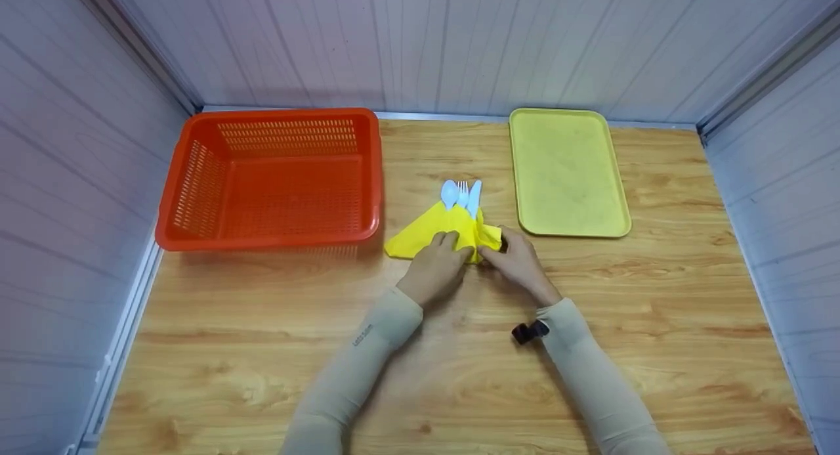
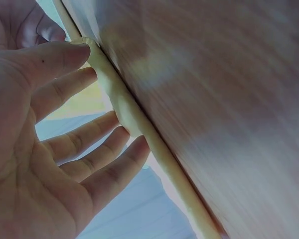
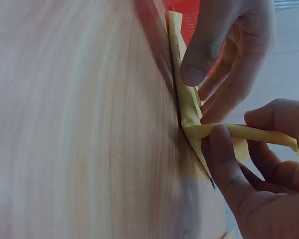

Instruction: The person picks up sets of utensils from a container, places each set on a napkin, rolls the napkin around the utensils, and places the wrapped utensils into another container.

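Pinching a flap [image 1: 488,236] of yellow napkin [image 1: 420,236], a right hand [image 1: 522,263] works beside an outstretched left hand [image 1: 436,268].
Head view: the napkin lies toward the table's [image 1: 453,363] far edge, spoon [image 1: 449,194], fork [image 1: 462,194] and knife [image 1: 474,197] poking out, between a basket [image 1: 272,242] at the far left corner and a tray [image 1: 569,173]. Left wrist: extended fingers [image 2: 79,139] touch the napkin. Right wrist: thumb [image 3: 224,157] and fingers grip its raised flap.

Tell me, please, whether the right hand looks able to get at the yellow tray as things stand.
Probably yes: the yellow tray lies beyond the right hand, and nothing visible stands between them. It pinches a fold of the yellow napkin, so it would likely have to let go first.
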`<action>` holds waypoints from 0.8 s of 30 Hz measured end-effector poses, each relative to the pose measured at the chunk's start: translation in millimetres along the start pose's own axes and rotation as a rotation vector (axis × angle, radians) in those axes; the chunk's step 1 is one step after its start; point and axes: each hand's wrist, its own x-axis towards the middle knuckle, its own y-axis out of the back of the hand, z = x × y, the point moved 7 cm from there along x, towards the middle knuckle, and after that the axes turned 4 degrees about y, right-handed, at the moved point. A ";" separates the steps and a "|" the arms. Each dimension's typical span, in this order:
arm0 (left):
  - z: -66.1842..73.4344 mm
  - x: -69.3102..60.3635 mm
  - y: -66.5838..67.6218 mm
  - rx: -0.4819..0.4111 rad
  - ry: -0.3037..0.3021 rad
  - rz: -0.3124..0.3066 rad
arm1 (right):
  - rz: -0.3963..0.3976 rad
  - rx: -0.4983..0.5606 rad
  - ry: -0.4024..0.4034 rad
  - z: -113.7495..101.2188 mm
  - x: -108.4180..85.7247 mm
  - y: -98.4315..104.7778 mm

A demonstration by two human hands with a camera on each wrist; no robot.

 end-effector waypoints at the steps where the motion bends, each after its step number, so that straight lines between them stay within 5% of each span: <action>1: 0.2 0.0 0.1 0.000 -0.002 0.005 | -0.004 0.005 0.005 0.0 0.5 -0.8; 10: -0.7 -1.1 0.8 -0.004 -0.006 0.033 | -0.027 0.046 0.001 0.0 3.3 -6.4; 24: -4.1 -5.6 4.4 -0.115 -0.048 0.014 | -0.027 -0.036 0.011 -6.6 4.2 -8.6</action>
